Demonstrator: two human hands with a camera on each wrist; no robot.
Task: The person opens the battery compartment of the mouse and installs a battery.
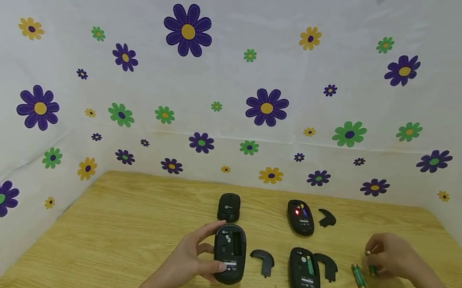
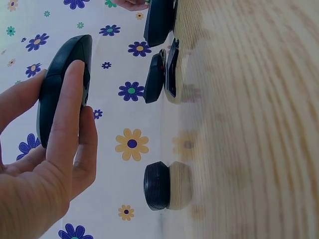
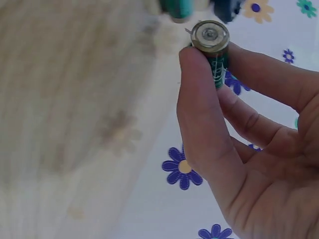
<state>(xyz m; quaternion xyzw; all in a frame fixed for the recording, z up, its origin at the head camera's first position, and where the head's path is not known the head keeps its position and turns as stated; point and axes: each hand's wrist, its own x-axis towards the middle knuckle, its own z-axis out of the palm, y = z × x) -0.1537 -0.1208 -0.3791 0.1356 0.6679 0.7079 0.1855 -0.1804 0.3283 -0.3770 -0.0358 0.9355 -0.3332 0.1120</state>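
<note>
In the head view my left hand grips a black computer mouse by its sides, underside facing up. Its battery slot is uncovered and looks dark inside. The left wrist view shows the mouse edge-on, raised off the table between thumb and fingers. At the right, my right hand pinches a green AA-style battery between thumb and fingers, its flat end towards the right wrist camera. Another green battery lies on the table just left of that hand. A curved black battery cover lies right of the held mouse.
An overturned mouse holds a battery in its slot, with a cover beside it. Farther back lie another overturned mouse with a red light, its cover, and an upright mouse. Flowered cloth backs the wooden table.
</note>
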